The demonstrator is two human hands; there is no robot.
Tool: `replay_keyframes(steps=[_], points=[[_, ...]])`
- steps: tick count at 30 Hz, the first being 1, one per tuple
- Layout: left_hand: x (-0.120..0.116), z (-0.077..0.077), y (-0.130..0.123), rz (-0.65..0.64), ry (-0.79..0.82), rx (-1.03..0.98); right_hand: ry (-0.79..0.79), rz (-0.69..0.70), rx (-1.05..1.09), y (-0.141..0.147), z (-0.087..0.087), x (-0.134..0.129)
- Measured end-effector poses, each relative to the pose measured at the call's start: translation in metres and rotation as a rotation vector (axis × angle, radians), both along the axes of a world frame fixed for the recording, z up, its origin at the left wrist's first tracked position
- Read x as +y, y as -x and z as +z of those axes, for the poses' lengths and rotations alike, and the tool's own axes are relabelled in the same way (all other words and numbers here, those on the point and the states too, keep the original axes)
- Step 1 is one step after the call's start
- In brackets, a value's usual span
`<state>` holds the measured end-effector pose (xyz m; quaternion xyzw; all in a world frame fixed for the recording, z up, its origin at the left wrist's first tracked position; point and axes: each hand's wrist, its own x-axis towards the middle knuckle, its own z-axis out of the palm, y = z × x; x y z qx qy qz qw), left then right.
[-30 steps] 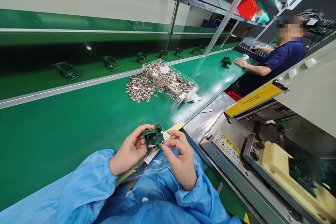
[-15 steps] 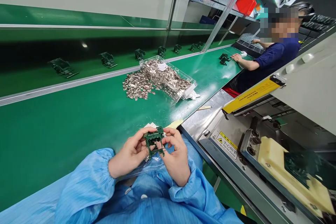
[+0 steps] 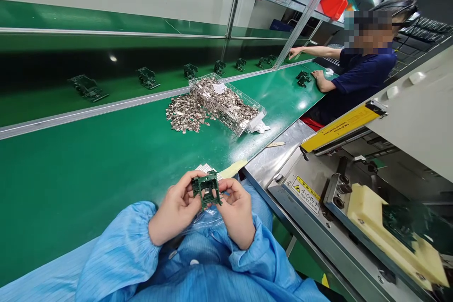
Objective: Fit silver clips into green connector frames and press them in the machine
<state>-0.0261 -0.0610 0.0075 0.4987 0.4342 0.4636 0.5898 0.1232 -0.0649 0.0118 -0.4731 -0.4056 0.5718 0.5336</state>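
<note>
Near the table edge, a dark green open frame part (image 3: pixel 211 184) is held up between both hands. My left hand (image 3: pixel 176 208) has its fingers and thumb closed on the part's left side. My right hand (image 3: pixel 238 211) pinches the right side, its fingers bent. Behind the part lies a sheet of small white pieces (image 3: pixel 205 168), partly hidden by it. Farther off, small metal pieces fill a clear tray (image 3: pixel 255 121), and a loose pile of them (image 3: pixel 187 113) lies to its left.
Several green parts (image 3: pixel 148 78) stand on the green strip beyond the metal rail. At the right is a machine with a yellow bar (image 3: pixel 339 128) and a cream fixture (image 3: pixel 385 231). A person in a dark shirt (image 3: pixel 368 73) sits at the far right beside more green parts (image 3: pixel 303 79).
The green frame part has turned in my hands, so its square opening shows more. The other person's arm now reaches out to the strip beyond the rail.
</note>
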Motion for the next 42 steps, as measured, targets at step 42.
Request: replay_keyframes(steps=[42], points=[[0.043,-0.007,-0.038,0.093,-0.109,0.013,-0.072,-0.146,-0.194,0.008,-0.078,-0.001]])
